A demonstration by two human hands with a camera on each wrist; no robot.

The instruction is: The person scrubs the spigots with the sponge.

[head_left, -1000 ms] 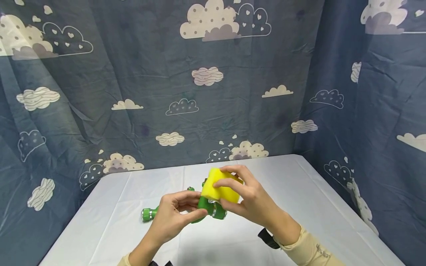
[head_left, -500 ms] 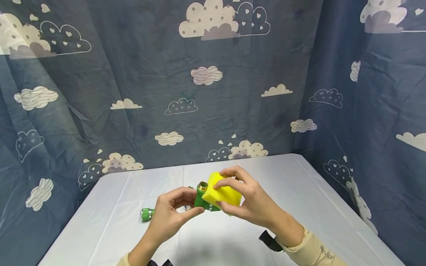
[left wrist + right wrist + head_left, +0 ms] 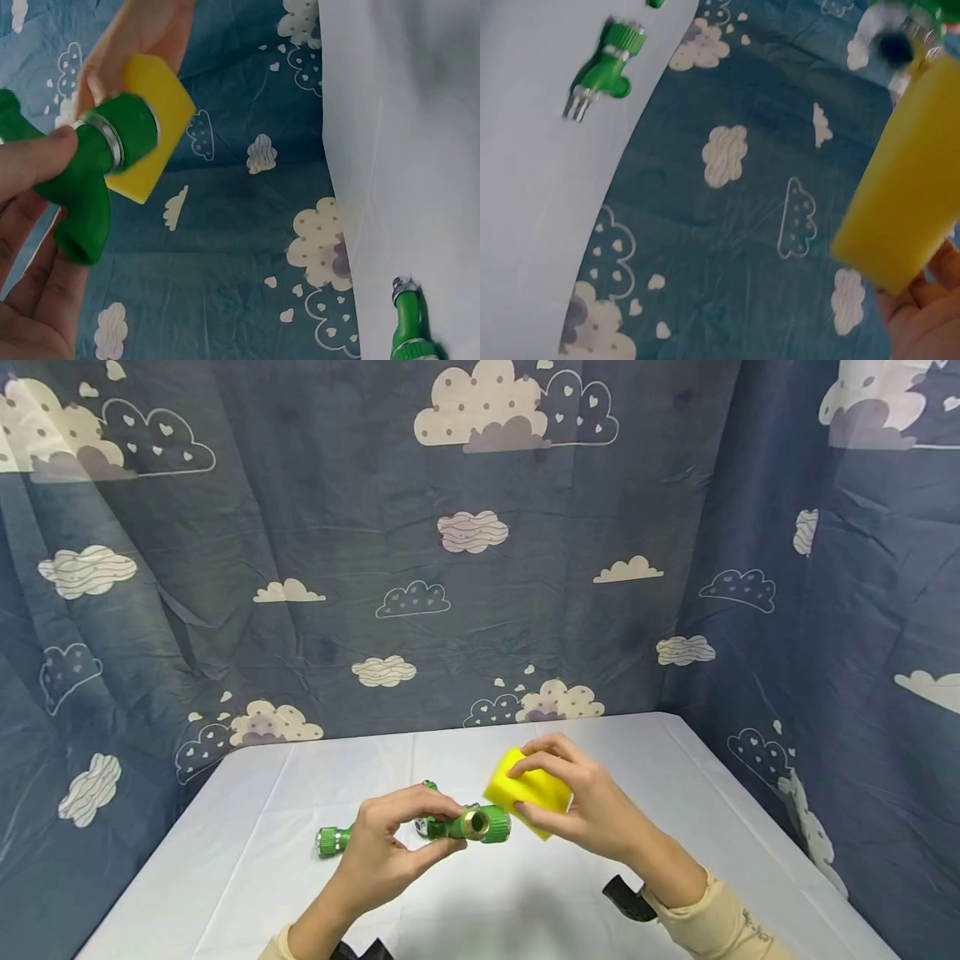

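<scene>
My left hand pinches a green tap between thumb and fingers, above the table. The brass-rimmed opening of the tap faces the head camera, and its ribbed green end points right. In the left wrist view the curved green spout of this tap hangs down. My right hand grips a yellow sponge by its edges, just right of the tap. A narrow gap shows between sponge and tap in the head view. In the right wrist view the sponge hides most of the right hand.
Another green tap lies on the white table, partly hidden behind the left hand. A further small green part shows beyond the left fingers. Dark blue cloud-patterned cloth stands behind and beside the table.
The sponge was against the tap and has moved right, away from it. The tap has turned in the left hand, so its brass opening swings from upward to face the head camera.
</scene>
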